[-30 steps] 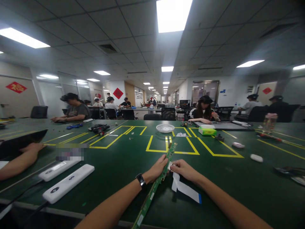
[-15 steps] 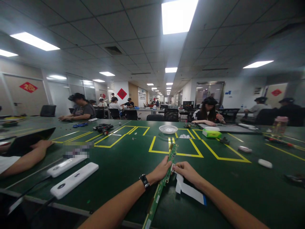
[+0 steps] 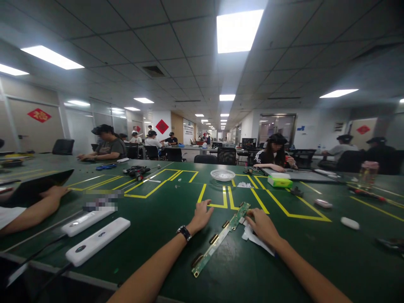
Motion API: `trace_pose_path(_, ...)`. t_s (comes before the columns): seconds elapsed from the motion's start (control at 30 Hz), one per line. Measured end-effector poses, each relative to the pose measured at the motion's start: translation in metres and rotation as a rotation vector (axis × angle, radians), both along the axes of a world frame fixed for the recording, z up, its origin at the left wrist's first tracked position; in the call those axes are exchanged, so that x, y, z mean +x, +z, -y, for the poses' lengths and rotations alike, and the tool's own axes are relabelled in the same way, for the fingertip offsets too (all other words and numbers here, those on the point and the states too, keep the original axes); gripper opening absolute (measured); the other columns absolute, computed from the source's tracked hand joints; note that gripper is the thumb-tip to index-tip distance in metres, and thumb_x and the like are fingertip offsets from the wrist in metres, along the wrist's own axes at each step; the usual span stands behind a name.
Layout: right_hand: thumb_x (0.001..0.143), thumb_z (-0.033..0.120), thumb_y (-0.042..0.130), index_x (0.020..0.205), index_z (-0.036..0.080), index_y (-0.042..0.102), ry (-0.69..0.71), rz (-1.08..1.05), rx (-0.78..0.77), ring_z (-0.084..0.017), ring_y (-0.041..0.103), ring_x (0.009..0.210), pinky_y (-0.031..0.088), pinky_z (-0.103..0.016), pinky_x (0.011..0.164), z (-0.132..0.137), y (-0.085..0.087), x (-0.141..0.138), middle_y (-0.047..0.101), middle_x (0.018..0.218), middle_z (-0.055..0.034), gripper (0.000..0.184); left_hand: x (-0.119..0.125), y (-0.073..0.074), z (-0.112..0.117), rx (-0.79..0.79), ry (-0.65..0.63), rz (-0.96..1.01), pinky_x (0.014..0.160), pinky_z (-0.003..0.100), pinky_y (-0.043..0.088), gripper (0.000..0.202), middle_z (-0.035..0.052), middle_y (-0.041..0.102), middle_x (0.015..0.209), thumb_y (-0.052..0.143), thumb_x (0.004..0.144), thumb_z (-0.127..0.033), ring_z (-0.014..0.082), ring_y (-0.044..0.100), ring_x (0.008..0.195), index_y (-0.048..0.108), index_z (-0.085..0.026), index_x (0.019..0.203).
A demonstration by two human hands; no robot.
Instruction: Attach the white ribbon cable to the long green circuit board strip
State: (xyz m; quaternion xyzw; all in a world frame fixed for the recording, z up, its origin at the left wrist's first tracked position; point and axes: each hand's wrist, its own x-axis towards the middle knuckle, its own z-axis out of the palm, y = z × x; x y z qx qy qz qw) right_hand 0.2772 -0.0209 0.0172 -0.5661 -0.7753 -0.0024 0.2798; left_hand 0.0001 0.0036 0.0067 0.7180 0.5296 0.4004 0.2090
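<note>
A long, narrow green circuit board (image 3: pixel 225 231) with several dark connectors along one edge lies slantwise before me, apparently on the green table. Just left of its far end is my left hand (image 3: pixel 202 215), open, fingers apart and off the board. My right hand (image 3: pixel 262 225) is at the board's right side, with thumb and fingers closed at the end of a white flat ribbon cable (image 3: pixel 257 240). That end meets the board near its far tip; the fingers partly hide the joint. The rest of the cable trails beneath my right hand.
Two white power strips (image 3: pixel 98 240) lie to the left, near another person's arm (image 3: pixel 38 208). Beyond the board stand a clear plastic dish (image 3: pixel 222 175) and a green tissue pack (image 3: pixel 280 182). A white case (image 3: pixel 349 223) lies right. Yellow tape (image 3: pixel 205 192) marks the tabletop.
My left hand has let go of the circuit board and moved left, opening. The board has turned, its far end swinging right, and come down lower. My right hand has shifted slightly right with the cable.
</note>
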Motion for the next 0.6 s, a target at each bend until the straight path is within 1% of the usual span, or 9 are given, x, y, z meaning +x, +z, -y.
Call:
trace_pose_path(0.07, 0.085, 0.028, 0.049, 0.086, 0.017, 0.066, 0.115, 0.049, -0.016, -0.024, 0.056, 0.095, 0.039, -0.033, 0.083, 0.003, 0.0, -0.002, 0.064, 0.096, -0.0106, 0.02, -0.002, -0.001, -0.001, 0.028, -0.003, -0.025, 0.103, 0.039, 0.029, 0.043, 0.0114, 0.055, 0.122, 0.045, 0.087, -0.037, 0.0264, 0.041, 0.118, 0.052, -0.017, 0.124)
trace_pose_path(0.13, 0.086, 0.026, 0.048, 0.086, 0.018, 0.065, 0.225, 0.075, -0.027, -0.024, 0.055, 0.097, 0.039, -0.033, 0.085, 0.008, 0.0, -0.01, 0.064, 0.097, -0.0097, 0.019, -0.001, -0.002, -0.001, 0.06, -0.014, -0.053, 0.102, 0.038, 0.031, 0.041, 0.0112, 0.056, 0.121, 0.045, 0.086, -0.034, 0.0261, 0.042, 0.116, 0.054, -0.016, 0.122)
trace_pose_path(0.27, 0.087, 0.025, 0.047, 0.094, 0.02, 0.066, 0.353, 0.087, -0.023, -0.023, 0.054, 0.098, 0.038, -0.034, 0.086, 0.022, -0.001, -0.032, 0.063, 0.101, -0.0086, 0.021, 0.002, -0.003, -0.001, 0.118, -0.049, -0.058, 0.1, 0.037, 0.033, 0.037, 0.0102, 0.059, 0.115, 0.048, 0.085, -0.029, 0.0248, 0.046, 0.112, 0.056, -0.016, 0.119)
trace_pose_path(0.33, 0.088, 0.026, 0.047, 0.098, 0.021, 0.065, 0.383, 0.106, -0.025, -0.023, 0.053, 0.1, 0.038, -0.034, 0.086, 0.024, -0.001, -0.038, 0.063, 0.104, -0.008, 0.021, 0.002, -0.003, -0.001, 0.144, -0.061, -0.04, 0.099, 0.037, 0.034, 0.036, 0.0096, 0.06, 0.113, 0.048, 0.085, -0.028, 0.0242, 0.048, 0.111, 0.057, -0.016, 0.117)
trace_pose_path(0.4, 0.088, 0.026, 0.047, 0.097, 0.021, 0.065, 0.352, 0.135, -0.019, -0.023, 0.053, 0.102, 0.038, -0.035, 0.086, 0.021, -0.002, -0.036, 0.063, 0.105, -0.0077, 0.021, 0.001, -0.002, -0.002, 0.166, -0.057, -0.034, 0.099, 0.037, 0.035, 0.034, 0.0091, 0.061, 0.112, 0.049, 0.084, -0.026, 0.0235, 0.049, 0.11, 0.057, -0.017, 0.116)
trace_pose_path(0.53, 0.088, 0.025, 0.046, 0.092, 0.019, 0.066, 0.186, 0.165, 0.014, -0.025, 0.053, 0.102, 0.038, -0.036, 0.087, 0.002, -0.006, -0.017, 0.063, 0.101, -0.0089, 0.021, -0.001, -0.001, -0.002, 0.182, -0.025, -0.061, 0.098, 0.037, 0.037, 0.033, 0.008, 0.062, 0.11, 0.049, 0.083, -0.021, 0.0226, 0.05, 0.108, 0.058, -0.017, 0.115)
trace_pose_path(0.6, 0.088, 0.024, 0.047, 0.091, 0.018, 0.066, 0.144, 0.163, 0.024, -0.025, 0.054, 0.101, 0.038, -0.036, 0.088, -0.003, -0.008, -0.011, 0.063, 0.099, -0.0096, 0.021, -0.001, 0.0, -0.002, 0.187, -0.021, -0.079, 0.097, 0.037, 0.038, 0.031, 0.0077, 0.063, 0.108, 0.049, 0.084, -0.02, 0.0224, 0.051, 0.107, 0.058, -0.017, 0.114)
